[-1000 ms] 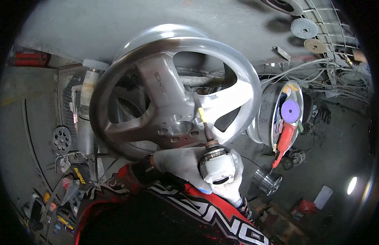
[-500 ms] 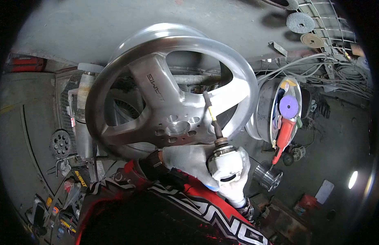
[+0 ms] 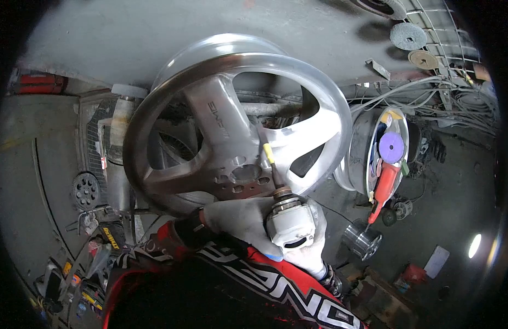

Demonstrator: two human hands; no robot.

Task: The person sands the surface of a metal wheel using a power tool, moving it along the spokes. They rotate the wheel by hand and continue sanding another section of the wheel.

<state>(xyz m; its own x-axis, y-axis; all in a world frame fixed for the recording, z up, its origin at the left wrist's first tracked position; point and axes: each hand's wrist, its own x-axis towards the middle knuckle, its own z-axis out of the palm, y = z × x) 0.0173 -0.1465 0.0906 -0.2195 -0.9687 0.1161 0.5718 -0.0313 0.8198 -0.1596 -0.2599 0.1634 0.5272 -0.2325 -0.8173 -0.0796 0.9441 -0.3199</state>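
Observation:
A metal alloy wheel (image 3: pixel 224 129) with broad spokes and raised lettering stands in front of me, its right side brighter than its left. Both my gloved hands hold a white power tool (image 3: pixel 291 223) below the wheel. My left hand (image 3: pixel 243 222) wraps round its left side, and my right hand (image 3: pixel 314 241) grips its right side and underside. From the tool a thin shaft with a yellow band (image 3: pixel 269 153) reaches up over the hub area, its tip by the inner end of the bright right spoke.
At right, another wheel (image 3: pixel 355 148) bears a red tool (image 3: pixel 384 189) with a purple disc (image 3: pixel 391 147). A small metal rotor (image 3: pixel 362 239) lies below. Cables (image 3: pixel 413 90) and abrasive discs (image 3: pixel 408 36) are at upper right. A grey cylinder (image 3: pixel 118 164) stands left, with clutter (image 3: pixel 89 274) below.
Both hands and the tool have shifted left relative to the wheel, the shaft tip moving inward along the right spoke. The whole view has shifted slightly.

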